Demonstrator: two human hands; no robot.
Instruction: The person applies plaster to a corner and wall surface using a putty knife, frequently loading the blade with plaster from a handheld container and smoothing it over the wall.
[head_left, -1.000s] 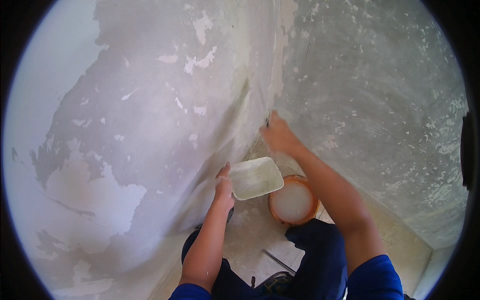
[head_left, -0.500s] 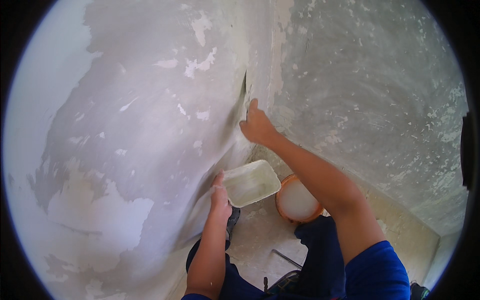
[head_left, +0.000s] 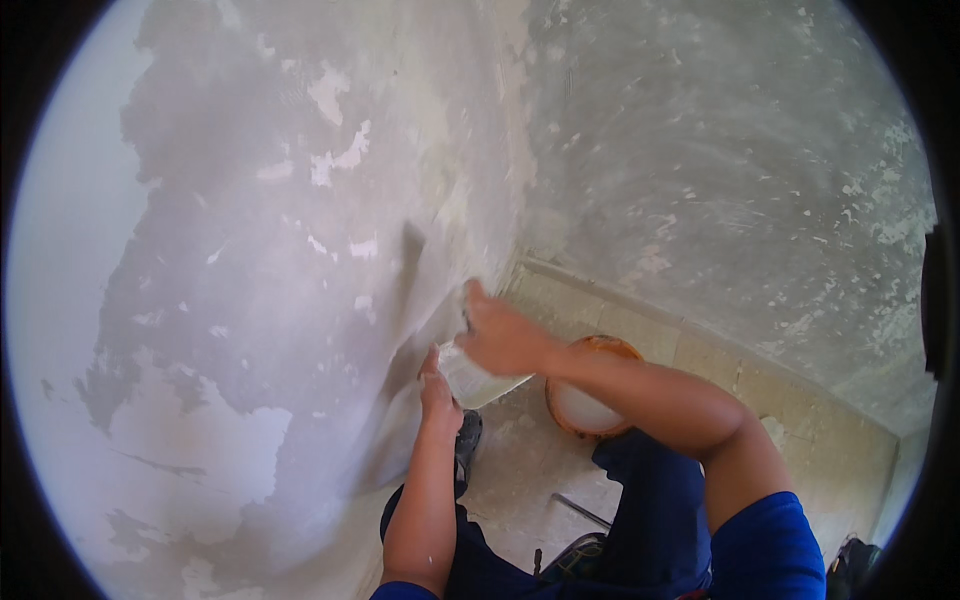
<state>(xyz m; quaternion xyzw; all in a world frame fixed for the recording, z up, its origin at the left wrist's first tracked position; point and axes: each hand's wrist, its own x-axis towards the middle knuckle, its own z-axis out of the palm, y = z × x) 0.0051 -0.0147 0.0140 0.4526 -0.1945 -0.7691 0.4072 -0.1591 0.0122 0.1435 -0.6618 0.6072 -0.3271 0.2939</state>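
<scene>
My left hand (head_left: 440, 398) grips the near left side of a pale, rectangular plastic tub (head_left: 490, 388), its walls smeared with whitish paste. Over the tub, partly covering it, is my right hand (head_left: 502, 335), blurred by motion. Its fingers are closed round what looks like a putty knife, mostly hidden by the hand; a flat, blade-like shadow falls on the wall to the left. The left wall (head_left: 270, 230) is grey with white patches and rises close beside both hands.
Below my right forearm, an orange bucket (head_left: 590, 410) of whitish liquid stands on the floor (head_left: 800, 450). A speckled grey wall (head_left: 720, 150) meets the left one at a corner. My dark shoe (head_left: 467, 440) is near the left wall; a dark object (head_left: 853, 565) lies at lower right.
My right hand has come down and slightly left from the corner of the walls to the tub. The left hand still holds the tub. The view has shifted a little.
</scene>
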